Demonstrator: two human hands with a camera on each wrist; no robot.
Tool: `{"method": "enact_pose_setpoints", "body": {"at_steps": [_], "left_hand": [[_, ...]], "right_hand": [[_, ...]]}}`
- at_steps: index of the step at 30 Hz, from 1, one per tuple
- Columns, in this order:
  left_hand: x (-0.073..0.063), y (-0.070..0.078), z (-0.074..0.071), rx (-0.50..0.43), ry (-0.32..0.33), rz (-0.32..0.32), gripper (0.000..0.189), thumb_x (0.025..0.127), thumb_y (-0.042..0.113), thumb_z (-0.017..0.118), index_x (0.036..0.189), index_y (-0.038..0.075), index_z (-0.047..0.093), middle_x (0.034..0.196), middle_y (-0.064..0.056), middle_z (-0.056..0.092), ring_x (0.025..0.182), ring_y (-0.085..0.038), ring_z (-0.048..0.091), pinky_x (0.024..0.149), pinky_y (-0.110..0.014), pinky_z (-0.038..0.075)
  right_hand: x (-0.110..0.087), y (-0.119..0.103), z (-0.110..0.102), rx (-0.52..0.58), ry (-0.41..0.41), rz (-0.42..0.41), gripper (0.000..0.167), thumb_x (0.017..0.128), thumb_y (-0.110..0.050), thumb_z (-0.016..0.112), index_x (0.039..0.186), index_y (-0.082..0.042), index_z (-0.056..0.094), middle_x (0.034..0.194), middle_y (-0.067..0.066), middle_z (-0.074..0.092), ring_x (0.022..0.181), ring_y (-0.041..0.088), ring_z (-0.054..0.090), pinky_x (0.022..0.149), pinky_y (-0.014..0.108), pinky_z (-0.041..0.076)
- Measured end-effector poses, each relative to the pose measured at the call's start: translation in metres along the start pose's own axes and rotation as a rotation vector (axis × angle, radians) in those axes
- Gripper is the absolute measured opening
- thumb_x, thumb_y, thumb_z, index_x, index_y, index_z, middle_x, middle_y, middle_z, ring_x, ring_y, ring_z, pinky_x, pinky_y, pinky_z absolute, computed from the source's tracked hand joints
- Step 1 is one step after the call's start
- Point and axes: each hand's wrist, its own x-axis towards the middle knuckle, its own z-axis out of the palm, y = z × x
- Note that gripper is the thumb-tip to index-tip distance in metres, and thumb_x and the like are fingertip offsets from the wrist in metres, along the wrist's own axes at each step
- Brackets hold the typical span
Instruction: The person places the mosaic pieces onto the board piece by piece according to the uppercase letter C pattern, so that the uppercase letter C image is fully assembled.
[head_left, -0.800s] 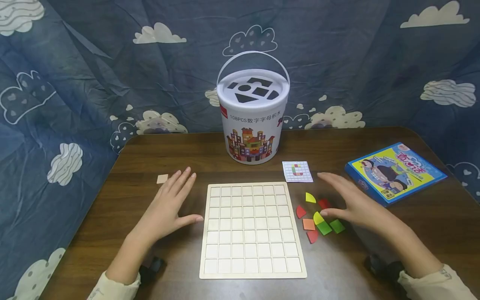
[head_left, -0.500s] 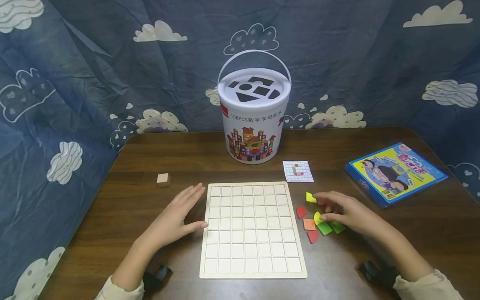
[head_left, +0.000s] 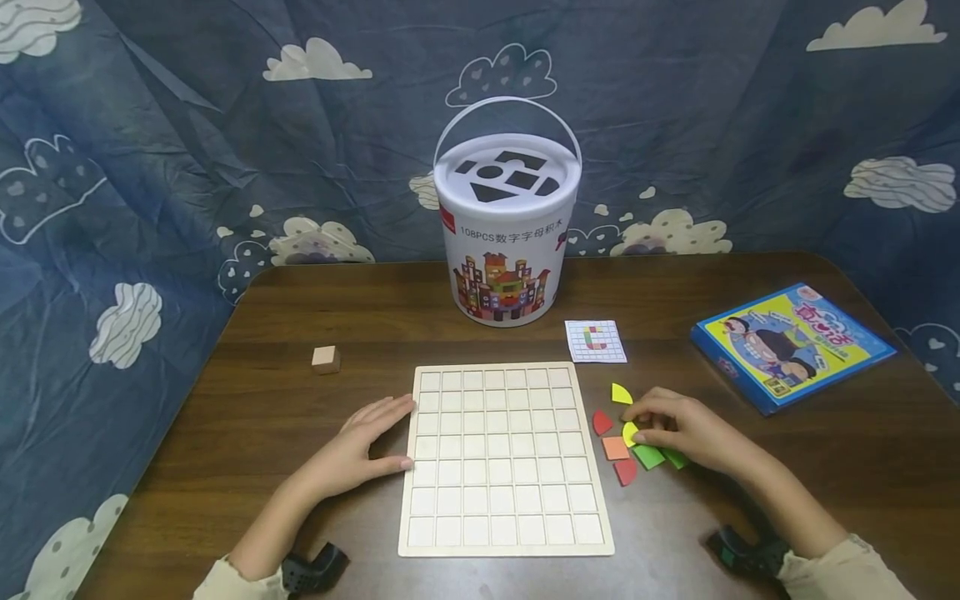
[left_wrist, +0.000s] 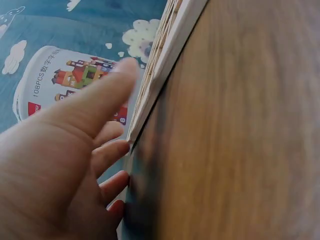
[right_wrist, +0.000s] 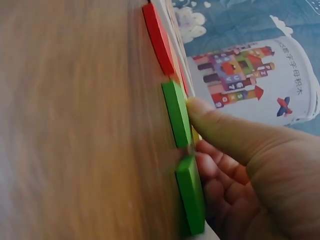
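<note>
A pale wooden grid board (head_left: 506,550) lies in the middle of the table. My left hand (head_left: 348,458) rests at its left edge, thumb and fingertips touching the rim, fingers fairly straight. My right hand (head_left: 693,429) is over the small coloured pieces to the right of the board. Its curled fingers and thumb pinch a yellow quarter-circle piece (head_left: 629,434). Around it lie an orange square (head_left: 616,448), two red quarter-circles (head_left: 602,422), another yellow quarter-circle (head_left: 620,393) and two green squares (head_left: 648,457). The dark red piece is hidden beneath the hand.
A small card (head_left: 595,342) with a coloured grid pattern lies behind the board's right corner. A white lidded bucket (head_left: 510,250) stands at the back. A blue and yellow box (head_left: 795,346) lies at right, a wooden cube (head_left: 326,360) at left.
My right hand has come down onto the pieces, its fingers curling; the yellow quarter-circle and orange square have shifted slightly left. My left hand has lowered to the board's left edge, uncovering the cube.
</note>
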Motion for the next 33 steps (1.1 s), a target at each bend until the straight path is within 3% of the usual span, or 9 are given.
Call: {"method": "enact_pose_setpoints", "body": {"at_steps": [3,9,19,26,33], "left_hand": [[0.0,-0.001,0.003,0.022,-0.003,0.016,0.076,0.078,0.049,0.062,0.14,0.015,0.034,0.144,-0.001,0.029,0.132,-0.029,0.019,0.102,-0.053,0.012],[0.0,0.0,0.004,0.024,-0.006,0.016,0.076,0.078,0.048,0.063,0.139,0.014,0.035,0.144,-0.002,0.028,0.132,-0.03,0.018,0.103,-0.052,0.009],[-0.001,0.001,0.004,0.025,-0.002,0.017,0.076,0.078,0.046,0.064,0.139,0.013,0.035,0.144,-0.003,0.028,0.132,-0.031,0.018,0.104,-0.051,0.008],[-0.002,0.001,0.006,0.032,0.008,0.022,0.075,0.078,0.045,0.064,0.139,0.012,0.036,0.144,-0.004,0.029,0.132,-0.031,0.018,0.104,-0.05,0.008],[-0.002,0.001,0.007,-0.021,0.002,0.002,0.076,0.078,0.045,0.065,0.138,0.01,0.036,0.144,-0.003,0.028,0.132,-0.028,0.018,0.105,-0.048,0.009]], "right_hand": [[0.0,-0.001,0.002,-0.012,0.019,0.027,0.021,0.08,-0.024,0.068,0.098,-0.013,0.065,0.083,-0.005,0.051,0.071,0.01,0.045,0.057,0.022,0.04],[0.0,-0.003,-0.001,-0.02,-0.033,0.062,0.027,0.079,-0.019,0.069,0.104,-0.013,0.064,0.085,-0.003,0.049,0.073,0.012,0.045,0.057,0.022,0.039],[0.005,-0.009,0.0,-0.108,-0.05,0.044,0.025,0.078,-0.02,0.07,0.101,-0.013,0.063,0.086,-0.005,0.049,0.075,0.013,0.045,0.06,0.024,0.04],[0.008,-0.014,-0.003,-0.125,0.011,0.063,0.028,0.075,-0.022,0.074,0.098,-0.012,0.062,0.077,-0.007,0.05,0.069,0.012,0.046,0.055,0.022,0.04],[0.02,-0.036,-0.006,-0.122,0.135,-0.048,0.027,0.075,-0.02,0.074,0.098,-0.014,0.064,0.081,-0.009,0.055,0.072,0.012,0.05,0.061,0.028,0.046]]}}
